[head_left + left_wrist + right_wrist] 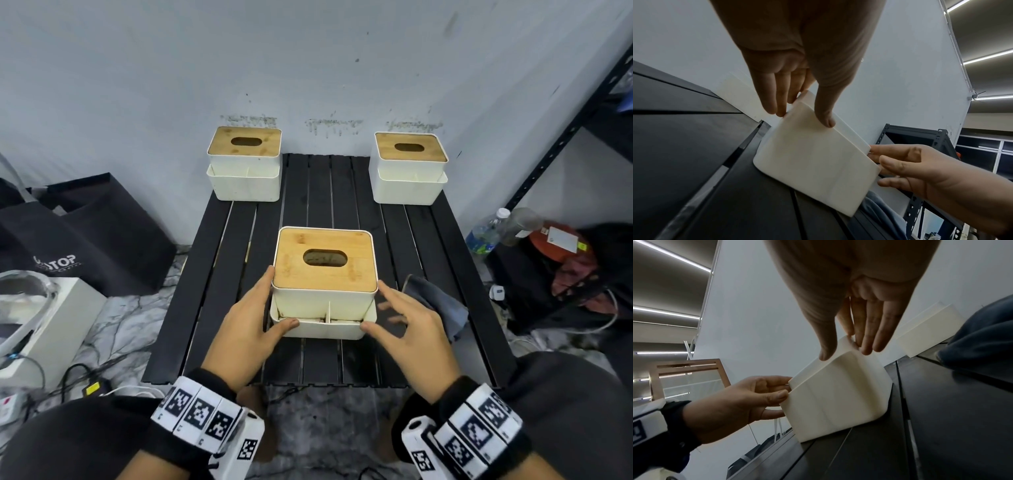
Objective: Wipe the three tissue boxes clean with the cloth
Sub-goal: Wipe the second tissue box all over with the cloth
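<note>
Tissue box nearest the person [324, 284], white body with wooden slotted lid, sits upright at front-centre of the black slatted tabletop [219, 260]. Left hand [245, 325] is on its left side: fingers straight along the side wall, thumb on the front rim of the lower tray, so the grip is flat against the box rather than curled round it. Right hand [407, 329] mirrors it at the right front corner, fingers spread and extended, thumb tip at the tray's corner; right wrist view shows the fingertips [867, 345] just at the box's upper edge, contact there hard to confirm. Grip apart on both hands, nothing clamped. Cloth [435, 305], dark grey and crumpled, lies on the tabletop just right of this box, behind the right hand, held by neither hand. Other two tissue boxes stand at the back against the wall: back-left box [244, 164] and back-right box [409, 168], well apart from each other and from the front one.
</note>
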